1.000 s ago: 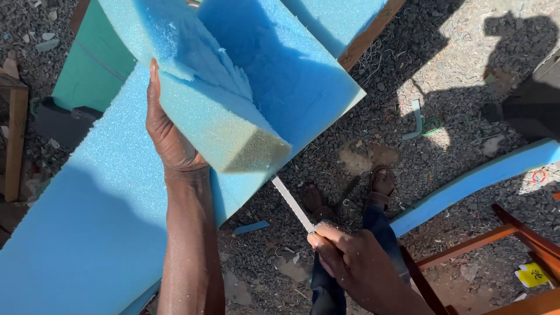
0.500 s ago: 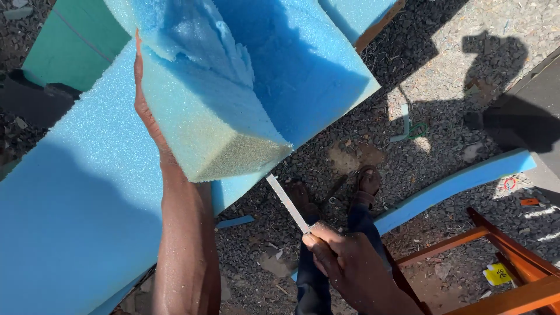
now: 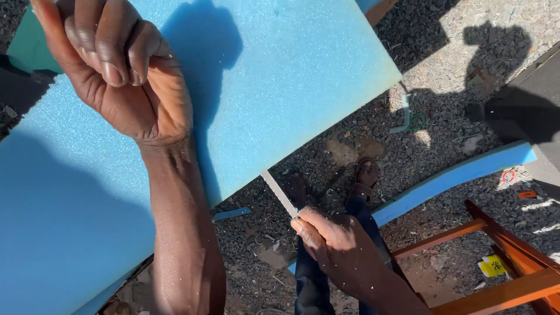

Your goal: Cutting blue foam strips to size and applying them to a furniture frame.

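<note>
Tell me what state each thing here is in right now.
Left hand: raised, fingers curled, holding nothing.
Right hand: closed around a thin blade.
Blue foam sheet: lying flat, partly shaded.
Blue foam strip: lying on the gravel ground.
Orange wooden frame: standing at lower right.

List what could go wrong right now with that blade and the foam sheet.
1. The right hand grips a thin bare blade with no visible handle; a slip could cut the fingers.
2. The blade sits just above the person's leg and sandalled foot, so a stray stroke might reach them.
3. The left hand is raised off the blue foam sheet, which might shift unsupported.
</note>
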